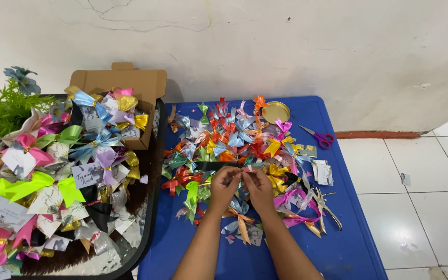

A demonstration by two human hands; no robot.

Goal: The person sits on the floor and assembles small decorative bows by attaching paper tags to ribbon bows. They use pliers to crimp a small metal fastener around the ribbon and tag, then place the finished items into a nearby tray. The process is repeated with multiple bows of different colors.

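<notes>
My left hand (pixel 224 185) and my right hand (pixel 259 187) meet fingertip to fingertip over a blue table (pixel 338 243). Between the fingertips they pinch a small pale pink ribbon piece (pixel 246 169). Under and around the hands lies a heap of many small ribbon bows (pixel 234 140) in red, orange, blue, green, yellow and pink. An orange and light-blue bow with a small card (pixel 243 224) lies between my forearms.
Red-handled scissors (pixel 319 137) lie at the table's far right, a gold round lid (pixel 276 111) at the back, metal pliers (pixel 321 203) right of my hands. At left, a dark tray (pixel 151 207) carries finished bows with cards and a cardboard box (pixel 125 83). White tiled floor at right.
</notes>
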